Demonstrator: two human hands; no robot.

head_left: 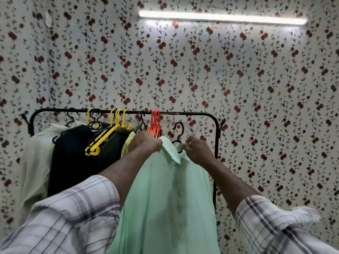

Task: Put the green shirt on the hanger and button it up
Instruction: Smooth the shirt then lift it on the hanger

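The pale green shirt (165, 195) hangs down in front of me from a black hanger (178, 132), whose hook rises free below the rail, not hooked on it. My left hand (145, 143) grips the shirt's left shoulder beside the collar. My right hand (197, 149) pinches the collar on the right side, close to the hanger's neck. The front placket runs down the middle; I cannot tell which buttons are fastened.
A black clothes rail (183, 113) stands against the flowered wall. On it hang a pale shirt (36, 153), dark garments (73, 158), yellow hangers (102, 140) and orange hangers (155, 123). The rail's right post (216, 153) stands just behind my right hand.
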